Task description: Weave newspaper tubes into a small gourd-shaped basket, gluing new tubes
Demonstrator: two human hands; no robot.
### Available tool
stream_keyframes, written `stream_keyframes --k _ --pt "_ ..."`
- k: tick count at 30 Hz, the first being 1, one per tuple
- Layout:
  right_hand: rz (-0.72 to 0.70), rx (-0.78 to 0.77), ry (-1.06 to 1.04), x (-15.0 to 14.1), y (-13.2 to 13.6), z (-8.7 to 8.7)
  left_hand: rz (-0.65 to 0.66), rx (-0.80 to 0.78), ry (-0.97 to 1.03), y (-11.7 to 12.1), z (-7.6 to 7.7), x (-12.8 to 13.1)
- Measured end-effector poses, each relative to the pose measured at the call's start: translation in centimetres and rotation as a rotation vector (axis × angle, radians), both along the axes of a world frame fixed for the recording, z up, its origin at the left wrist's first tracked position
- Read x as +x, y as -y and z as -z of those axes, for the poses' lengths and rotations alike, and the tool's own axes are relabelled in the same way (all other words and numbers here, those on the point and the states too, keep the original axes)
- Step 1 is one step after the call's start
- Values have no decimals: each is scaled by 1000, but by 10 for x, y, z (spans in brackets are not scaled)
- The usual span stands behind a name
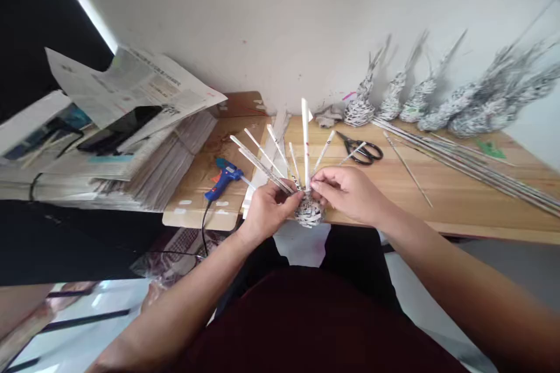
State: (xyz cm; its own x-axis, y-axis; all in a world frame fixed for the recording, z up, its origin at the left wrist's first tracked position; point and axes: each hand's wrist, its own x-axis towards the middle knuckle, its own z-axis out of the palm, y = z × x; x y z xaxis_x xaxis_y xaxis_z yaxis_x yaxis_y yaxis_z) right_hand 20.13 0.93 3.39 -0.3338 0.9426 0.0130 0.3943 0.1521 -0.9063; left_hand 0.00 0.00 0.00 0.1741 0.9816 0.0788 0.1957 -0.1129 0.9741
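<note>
A small woven basket of rolled newspaper strips (310, 213) sits at the table's front edge, with several paper sticks fanning upward from its rim. My left hand (273, 204) is closed on the basket's left side, thumb at the rim near the lower ends of the sticks. On the other side, my right hand (343, 191) pinches an upright white paper stick (305, 145) close to its base. Parts of the basket's sides are hidden behind my fingers.
A blue glue gun (223, 179) lies on cardboard (196, 210) at left, beside stacked newspapers (166, 157) and a phone (120, 128). Black scissors (363, 148) lie behind my right hand. Several woven pieces (359, 106) line the wall; long paper sticks (464, 157) lie at right.
</note>
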Motion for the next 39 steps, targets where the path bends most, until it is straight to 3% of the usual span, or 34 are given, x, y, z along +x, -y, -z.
stream_keyframes --k 9,17,24,28,32,36,39 --pt "137 -13 -78 -15 1 5 0 -4 6 -3 4 -3" --pt "89 -31 -158 -14 7 10 5 -29 44 -3 10 -6" --pt "56 -66 -235 -7 15 4 10 -94 169 6 -3 -18" --pt "76 41 -71 9 11 -3 -107 14 177 22 -28 -46" --pt "95 52 8 16 -4 2 -265 80 124 43 -48 -84" --pt "-36 15 112 -10 -16 10 -467 83 110 63 -46 -117" --pt "-127 86 186 -46 -18 6 -563 104 113 74 -43 -133"
